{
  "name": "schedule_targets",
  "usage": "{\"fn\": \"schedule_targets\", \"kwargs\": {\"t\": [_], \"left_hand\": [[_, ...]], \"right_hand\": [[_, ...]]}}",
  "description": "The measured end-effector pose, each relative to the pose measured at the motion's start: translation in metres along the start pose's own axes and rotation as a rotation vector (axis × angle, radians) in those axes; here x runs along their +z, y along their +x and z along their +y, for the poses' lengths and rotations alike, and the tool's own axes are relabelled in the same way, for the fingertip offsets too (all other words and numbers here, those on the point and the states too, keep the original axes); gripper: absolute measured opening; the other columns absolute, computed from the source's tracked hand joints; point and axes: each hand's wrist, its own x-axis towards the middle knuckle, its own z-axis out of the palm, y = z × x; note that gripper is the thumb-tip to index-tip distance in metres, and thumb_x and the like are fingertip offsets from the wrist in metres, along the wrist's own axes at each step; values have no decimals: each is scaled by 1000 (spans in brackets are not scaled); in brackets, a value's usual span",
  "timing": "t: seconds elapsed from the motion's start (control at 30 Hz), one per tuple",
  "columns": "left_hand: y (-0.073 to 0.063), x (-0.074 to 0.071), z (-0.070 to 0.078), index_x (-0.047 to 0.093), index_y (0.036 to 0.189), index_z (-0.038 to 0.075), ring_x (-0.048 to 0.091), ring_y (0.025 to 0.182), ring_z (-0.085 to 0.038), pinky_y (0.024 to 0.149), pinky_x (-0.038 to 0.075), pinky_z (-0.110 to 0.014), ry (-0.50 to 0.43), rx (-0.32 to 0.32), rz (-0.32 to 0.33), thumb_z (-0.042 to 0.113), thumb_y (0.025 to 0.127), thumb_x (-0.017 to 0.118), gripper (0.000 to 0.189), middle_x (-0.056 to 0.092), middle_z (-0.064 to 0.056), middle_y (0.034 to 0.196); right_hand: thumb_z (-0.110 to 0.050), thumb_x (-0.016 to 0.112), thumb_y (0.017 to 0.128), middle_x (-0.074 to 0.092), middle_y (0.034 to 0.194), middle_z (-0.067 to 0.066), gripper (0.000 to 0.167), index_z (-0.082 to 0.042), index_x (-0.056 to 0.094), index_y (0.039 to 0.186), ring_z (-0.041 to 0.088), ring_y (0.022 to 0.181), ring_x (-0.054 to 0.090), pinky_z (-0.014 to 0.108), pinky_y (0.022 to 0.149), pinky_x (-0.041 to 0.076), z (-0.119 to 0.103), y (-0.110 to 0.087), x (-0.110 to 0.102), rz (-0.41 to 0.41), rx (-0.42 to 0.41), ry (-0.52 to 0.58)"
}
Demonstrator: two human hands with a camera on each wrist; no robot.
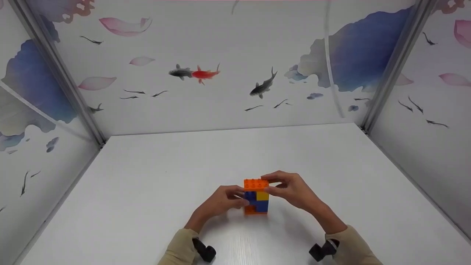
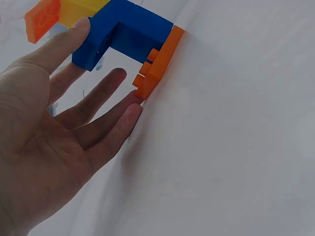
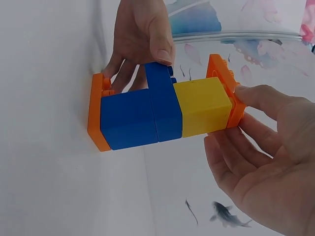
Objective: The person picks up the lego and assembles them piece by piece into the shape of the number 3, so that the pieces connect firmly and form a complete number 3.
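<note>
A toy building-block stack stands on the white table: an orange base plate (image 3: 97,115), a lower blue brick (image 3: 129,119), a longer blue brick (image 3: 167,113), a yellow brick (image 3: 204,105) and an orange top plate (image 1: 254,183). The longer blue brick overhangs toward the left. My left hand (image 1: 222,201) pinches that overhanging end, thumb in front; its other fingers reach down beside the base plate. From the right, my right hand (image 1: 292,187) grips the orange top plate by its edge between thumb and fingers. In the right wrist view, the top plate looks tilted against the yellow brick.
White table (image 1: 165,158) surrounds the stack. Printed panels with fish and petals enclose it at the back (image 1: 228,44), left and right, joined by metal corner posts (image 1: 399,62). Black wrist mounts (image 1: 204,251) show at both cuffs.
</note>
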Motion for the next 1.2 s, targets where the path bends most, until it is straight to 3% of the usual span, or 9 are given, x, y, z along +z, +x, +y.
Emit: {"fn": "schedule_targets", "kwargs": {"t": [0.17, 0.47, 0.77, 0.93, 1.2], "left_hand": [[1, 0, -1, 69, 125, 20, 67, 113, -23, 90, 59, -35, -2, -7, 2, 31, 94, 70, 33, 70, -6, 124], [0, 1, -1, 70, 124, 22, 67, 112, -22, 90, 59, -36, -7, -10, 9, 30, 94, 70, 31, 71, -3, 122], [-1, 0, -1, 69, 125, 22, 67, 110, -22, 91, 60, -38, -50, -29, -5, 30, 93, 70, 33, 69, -5, 125], [-2, 0, 0, 69, 124, 22, 67, 109, -21, 93, 59, -37, -27, -23, -2, 32, 94, 70, 32, 69, -5, 123], [-1, 0, -1, 69, 124, 24, 65, 113, -20, 101, 54, -41, 29, -5, 13, 34, 95, 69, 31, 71, -2, 123]], "right_hand": [[-27, 71, 94, 68, 125, 10, 34, -13, 70, 124, 31, 117, 65, 28, 91, 59, 1, 0, 2, 8, 13, 1], [-27, 71, 94, 70, 123, 5, 31, -17, 71, 123, 30, 119, 65, 43, 94, 58, -1, -1, 5, 35, 34, -29], [-23, 70, 93, 70, 127, 5, 28, -20, 73, 121, 32, 120, 62, 40, 91, 59, -4, -1, 6, 54, 49, -61], [-21, 69, 94, 70, 126, 6, 28, -18, 72, 121, 36, 120, 61, 41, 89, 60, -4, -1, 7, 56, 42, -72], [-20, 71, 93, 71, 123, 7, 28, -16, 72, 120, 30, 114, 66, 46, 94, 58, -2, 1, 7, 50, 61, -30]]}}
